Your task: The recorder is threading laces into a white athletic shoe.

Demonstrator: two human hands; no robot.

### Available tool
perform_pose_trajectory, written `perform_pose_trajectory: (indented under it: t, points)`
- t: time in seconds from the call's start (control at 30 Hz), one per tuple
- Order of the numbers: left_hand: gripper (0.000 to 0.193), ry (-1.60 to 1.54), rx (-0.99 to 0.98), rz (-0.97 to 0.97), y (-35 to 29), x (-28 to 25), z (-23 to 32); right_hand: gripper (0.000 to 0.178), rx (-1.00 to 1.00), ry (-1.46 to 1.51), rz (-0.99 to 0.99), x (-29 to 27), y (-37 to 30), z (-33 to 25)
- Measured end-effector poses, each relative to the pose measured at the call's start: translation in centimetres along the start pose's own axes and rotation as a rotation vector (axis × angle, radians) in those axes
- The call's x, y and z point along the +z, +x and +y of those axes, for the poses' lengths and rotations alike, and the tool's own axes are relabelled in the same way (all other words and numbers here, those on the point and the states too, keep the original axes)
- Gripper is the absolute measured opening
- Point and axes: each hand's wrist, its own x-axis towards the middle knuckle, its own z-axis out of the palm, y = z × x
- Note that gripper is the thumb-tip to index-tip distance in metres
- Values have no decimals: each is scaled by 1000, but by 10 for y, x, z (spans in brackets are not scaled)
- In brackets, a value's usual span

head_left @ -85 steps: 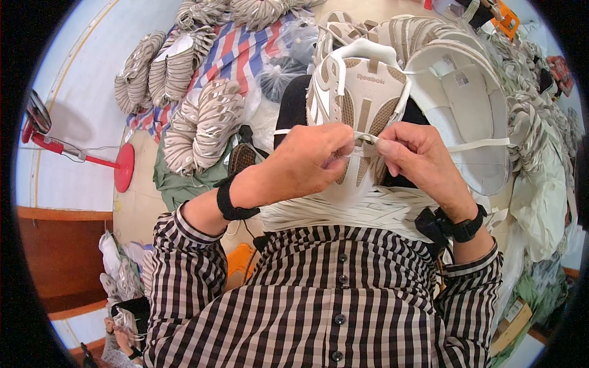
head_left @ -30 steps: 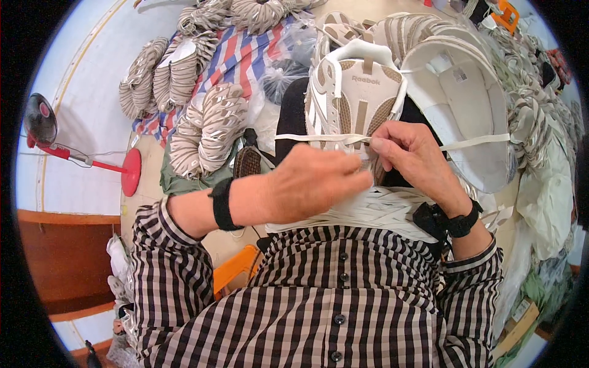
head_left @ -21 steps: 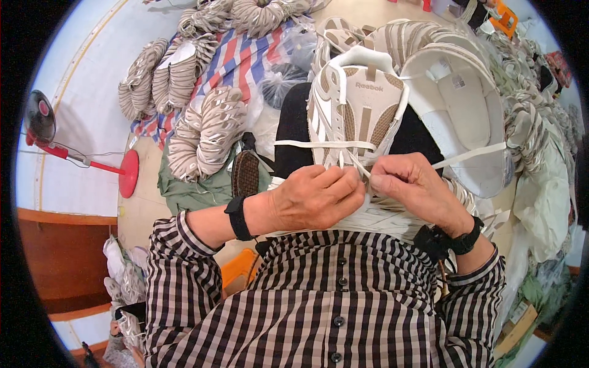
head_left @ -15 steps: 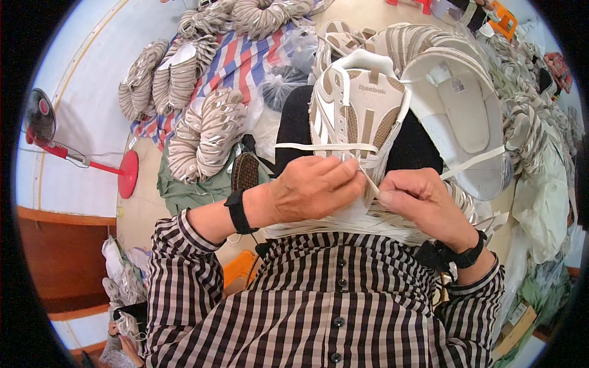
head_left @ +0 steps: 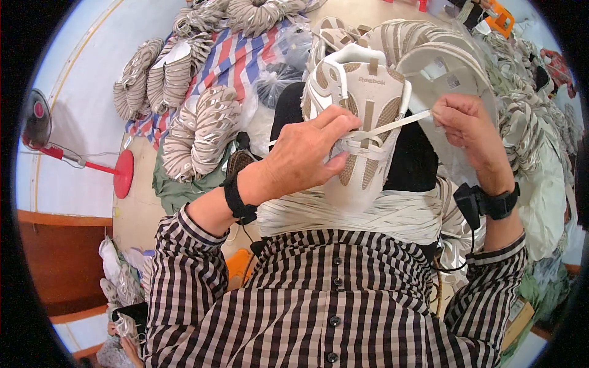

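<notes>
At upper centre, the shoe (head_left: 367,104) looks laced only lower down, the rest remaining, as the right hand (head_left: 469,129) pinches the lace (head_left: 402,122) and the left hand (head_left: 310,146) rests parted fingers on the shoe, grip unclear.

lettering (head_left: 372,81): one short printed word, grey-brown, legible | on pale shoe tongue (head_left: 363,97), just beyond left hand (head_left: 307,147), sideways between the two hands | label (head_left: 453,80): small patch, dark print, too tiny to read | inside pale shoe part (head_left: 422,86), just beyond right hand's (head_left: 459,121) pinch on lace (head_left: 402,122)
</notes>
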Motion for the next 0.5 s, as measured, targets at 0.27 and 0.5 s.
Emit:
perform_pose_trajectory:
  t: [0.27,0.5]
  points:
    - [37,-89,-51,98,-11,-6,-3,9,-173,-387,-126,3,-1,3]
    - [22,30,-41,164,-15,-9,-11,21,-651,-1289,364,24,-33,-7]
